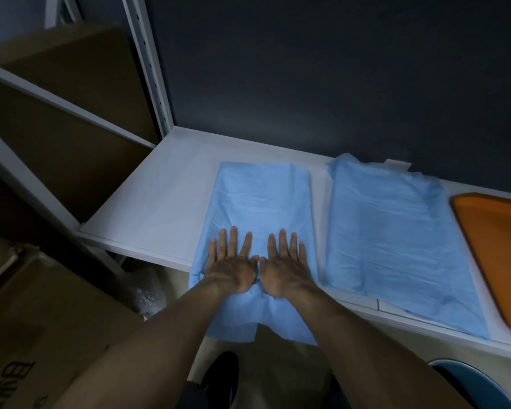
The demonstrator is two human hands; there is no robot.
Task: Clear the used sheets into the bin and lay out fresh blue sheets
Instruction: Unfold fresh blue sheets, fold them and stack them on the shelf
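Both hands, left hand [232, 268] and right hand [283, 271], lie flat and open on the near blue sheet [260, 202] on the white shelf [160, 208]. Best to push outward slowly, smoothing wrinkles.

Left of your flat hands [258, 265], bare white shelf [160, 202] lies open up to the upright post [148, 63]; right of them, a second blue sheet [396, 231] and orange tray [496, 246] crowd the surface.

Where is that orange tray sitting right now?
The orange tray lies at the far right of the white shelf, just right of the second blue sheet and partly cut off by the head view's edge.
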